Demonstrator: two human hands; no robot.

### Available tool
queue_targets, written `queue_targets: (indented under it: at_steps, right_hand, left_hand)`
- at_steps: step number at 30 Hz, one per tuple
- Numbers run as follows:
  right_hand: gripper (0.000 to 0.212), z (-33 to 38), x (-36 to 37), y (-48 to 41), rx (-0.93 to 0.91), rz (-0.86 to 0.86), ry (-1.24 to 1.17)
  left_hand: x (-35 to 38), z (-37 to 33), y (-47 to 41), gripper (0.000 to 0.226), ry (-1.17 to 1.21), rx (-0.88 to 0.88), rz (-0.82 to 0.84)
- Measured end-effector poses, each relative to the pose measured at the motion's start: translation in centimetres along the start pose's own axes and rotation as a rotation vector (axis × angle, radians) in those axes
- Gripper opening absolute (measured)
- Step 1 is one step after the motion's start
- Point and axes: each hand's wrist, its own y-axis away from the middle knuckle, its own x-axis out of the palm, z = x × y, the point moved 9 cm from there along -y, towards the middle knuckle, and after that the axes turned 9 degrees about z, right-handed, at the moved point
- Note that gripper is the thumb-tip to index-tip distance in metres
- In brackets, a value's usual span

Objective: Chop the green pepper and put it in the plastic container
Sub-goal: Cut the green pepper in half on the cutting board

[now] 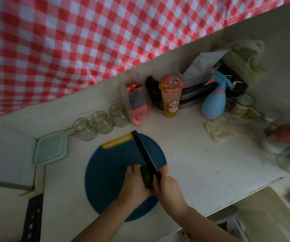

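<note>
Dim, even light falls on a white countertop (201,163) whose front edge runs diagonally toward the lower right, with dark specks along it. A red-and-white checked cloth (71,49) hangs behind the countertop and fills the upper left of the view down to the low rear ledge; a plain pale wall (271,28) adjoins it at the upper right. Below the front edge, at lower right, lies a blurred beige surface (262,215).

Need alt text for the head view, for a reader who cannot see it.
A left hand holds a dark green pepper on a round blue cutting board while the right hand grips a black-bladed knife set against it. A pale green square plastic container and three clear glass jars sit toward the back left of the white counter.
</note>
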Motion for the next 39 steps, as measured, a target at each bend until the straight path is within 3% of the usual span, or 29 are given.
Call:
queue_targets:
  at_steps: [4,8,18,27,31,34,39]
  right_hand:
    - [0.011,-0.2,0.4,0.3,0.055,-0.006,0.031]
    - [0.009,0.0,0.7,0.5,0.078,0.008,0.057]
    - [0.010,-0.5,0.6,0.8,0.131,0.004,0.105]
    - [0.013,-1.4,0.3,0.7,0.180,-0.007,0.199]
    - [0.006,-4.1,-0.5,0.9,0.244,-0.023,0.093]
    - [0.009,-4.8,-1.2,1.2,0.215,-0.069,-0.085]
    - [0.012,-4.5,-2.6,0.6,0.144,-0.084,-0.178]
  left_hand:
    - [0.4,-0.2,0.0,0.055,-0.002,-0.019,-0.009]
    - [1.2,-0.1,-0.1,0.079,-0.069,-0.055,0.085]
    - [1.4,-1.2,0.6,0.054,-0.170,-0.088,-0.050]
    - [3.0,-1.6,0.8,0.064,-0.370,-0.152,-0.007]
    - [3.2,-1.4,1.4,0.091,-0.296,-0.150,-0.061]
    - [2.5,-1.1,1.8,0.092,-0.212,-0.114,-0.101]
    - [2.4,1.3,2.2,0.097,-0.023,-0.129,0.003]
